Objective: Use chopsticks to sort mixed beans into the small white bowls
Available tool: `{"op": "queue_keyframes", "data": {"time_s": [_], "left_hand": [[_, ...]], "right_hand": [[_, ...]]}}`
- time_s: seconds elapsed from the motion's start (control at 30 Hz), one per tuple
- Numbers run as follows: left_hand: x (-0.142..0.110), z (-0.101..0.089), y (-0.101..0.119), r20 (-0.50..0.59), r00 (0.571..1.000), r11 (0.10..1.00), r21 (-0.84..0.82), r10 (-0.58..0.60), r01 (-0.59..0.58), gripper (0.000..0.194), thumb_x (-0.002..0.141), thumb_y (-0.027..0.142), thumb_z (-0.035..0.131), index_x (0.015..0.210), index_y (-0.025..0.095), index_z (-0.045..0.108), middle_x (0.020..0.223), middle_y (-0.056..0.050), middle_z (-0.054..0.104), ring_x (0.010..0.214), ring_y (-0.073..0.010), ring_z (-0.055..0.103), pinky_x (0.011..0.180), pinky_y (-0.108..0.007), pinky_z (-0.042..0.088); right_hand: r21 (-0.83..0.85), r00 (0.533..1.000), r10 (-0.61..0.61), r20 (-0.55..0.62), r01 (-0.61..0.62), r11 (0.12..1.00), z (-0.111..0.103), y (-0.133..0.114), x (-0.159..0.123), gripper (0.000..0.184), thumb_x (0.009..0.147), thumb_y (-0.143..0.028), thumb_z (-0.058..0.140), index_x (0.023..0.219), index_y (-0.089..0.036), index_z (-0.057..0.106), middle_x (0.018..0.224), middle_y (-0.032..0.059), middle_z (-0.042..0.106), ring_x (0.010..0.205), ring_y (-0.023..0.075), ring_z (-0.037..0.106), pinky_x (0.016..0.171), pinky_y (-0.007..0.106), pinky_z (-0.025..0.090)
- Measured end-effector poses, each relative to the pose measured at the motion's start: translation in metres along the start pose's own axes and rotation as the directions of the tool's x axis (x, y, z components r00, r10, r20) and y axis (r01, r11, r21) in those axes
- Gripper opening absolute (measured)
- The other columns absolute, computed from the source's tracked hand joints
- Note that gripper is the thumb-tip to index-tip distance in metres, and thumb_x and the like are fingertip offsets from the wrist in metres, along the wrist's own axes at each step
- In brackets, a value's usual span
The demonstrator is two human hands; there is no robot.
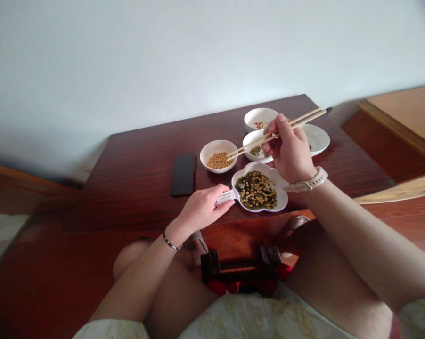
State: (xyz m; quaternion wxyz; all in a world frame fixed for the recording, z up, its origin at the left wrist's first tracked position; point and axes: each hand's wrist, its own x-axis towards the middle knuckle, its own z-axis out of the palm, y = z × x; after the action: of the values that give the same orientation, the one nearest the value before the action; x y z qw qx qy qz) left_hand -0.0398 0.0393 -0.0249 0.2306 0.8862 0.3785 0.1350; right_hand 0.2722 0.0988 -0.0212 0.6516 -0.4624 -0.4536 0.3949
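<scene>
Left hand has a snug pinch on the pale purple handle of a white plastic-looking cloud-shaped dish, which sits at the near edge of a dark reddish-brown wooden table. There's a white label with dark print on that handle, but it's honestly too tiny for me to read. Dish is full of mixed black, yellow and green beans.

Right hand is wrapped around a pair of light wooden chopsticks, tips close together over the right side of a round white bowl of yellow beans, just left of and beyond the dish. Can't tell if they've got a bean between them.

Farther right there's a round white bowl with green beans, a far white bowl with reddish bits, and a shallow white dish partly behind the right hand. Black rectangular phone lies to the left, no brand I can make out.
</scene>
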Motion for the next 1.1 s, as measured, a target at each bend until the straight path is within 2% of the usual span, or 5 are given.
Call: {"op": "queue_keyframes", "data": {"time_s": [0.2, 0.43, 0.77, 0.9, 1.1], "left_hand": [[0.000, -0.004, 0.004, 0.025, 1.000, 0.999, -0.037, -0.013, 0.014, 0.016, 0.126, 0.045, 0.072, 0.129, 0.031, 0.081, 0.115, -0.007, 0.095, 0.091, -0.0307, 0.089, 0.089, -0.042, 0.071], [0.000, -0.008, 0.007, 0.056, 0.998, 0.999, -0.026, -0.038, 0.039, 0.016, 0.128, 0.045, 0.070, 0.130, 0.031, 0.079, 0.121, -0.008, 0.096, 0.096, -0.0328, 0.090, 0.093, -0.045, 0.070], [0.000, -0.011, 0.026, 0.066, 0.996, 0.996, 0.066, -0.059, 0.055, 0.012, 0.128, 0.028, 0.073, 0.136, 0.021, 0.078, 0.131, -0.012, 0.097, 0.111, -0.0309, 0.094, 0.099, -0.038, 0.066], [-0.001, -0.012, 0.035, 0.059, 0.995, 0.995, 0.068, -0.075, 0.071, 0.013, 0.128, 0.026, 0.071, 0.138, 0.021, 0.076, 0.139, -0.014, 0.097, 0.119, -0.0323, 0.094, 0.103, -0.040, 0.068], [-0.004, -0.013, 0.044, 0.066, 0.992, 0.988, 0.121, -0.106, 0.098, 0.024, 0.129, 0.032, 0.068, 0.150, 0.020, 0.073, 0.152, -0.019, 0.094, 0.133, -0.0388, 0.093, 0.114, -0.050, 0.073]], "right_hand": [[0.126, 0.996, -0.035, -0.076, 0.045, 0.991, 0.009, 0.007, 0.004, 0.072, 0.103, -0.099, 0.092, 0.101, -0.031, 0.068, 0.089, 0.0012, 0.065, 0.068, 0.0183, 0.070, 0.053, 0.033, 0.047], [0.044, 0.997, -0.033, -0.069, 0.036, 0.998, -0.011, 0.007, 0.004, 0.069, 0.103, -0.097, 0.091, 0.095, -0.032, 0.068, 0.092, 0.0055, 0.067, 0.068, 0.0211, 0.065, 0.051, 0.036, 0.048], [-0.069, 0.963, 0.240, 0.125, -0.233, 0.970, -0.032, -0.007, -0.028, 0.063, 0.105, -0.084, 0.100, 0.091, -0.027, 0.077, 0.078, 0.0039, 0.068, 0.061, 0.0172, 0.064, 0.049, 0.031, 0.047], [-0.171, 0.966, 0.211, 0.148, -0.185, 0.968, -0.034, -0.003, -0.035, 0.066, 0.110, -0.088, 0.093, 0.089, -0.027, 0.077, 0.067, 0.0039, 0.069, 0.058, 0.0190, 0.065, 0.052, 0.033, 0.051], [-0.186, 0.982, 0.121, 0.143, -0.093, 0.978, -0.034, -0.001, -0.037, 0.072, 0.109, -0.094, 0.091, 0.091, -0.026, 0.076, 0.071, 0.0043, 0.074, 0.058, 0.0183, 0.069, 0.053, 0.031, 0.051]]}}
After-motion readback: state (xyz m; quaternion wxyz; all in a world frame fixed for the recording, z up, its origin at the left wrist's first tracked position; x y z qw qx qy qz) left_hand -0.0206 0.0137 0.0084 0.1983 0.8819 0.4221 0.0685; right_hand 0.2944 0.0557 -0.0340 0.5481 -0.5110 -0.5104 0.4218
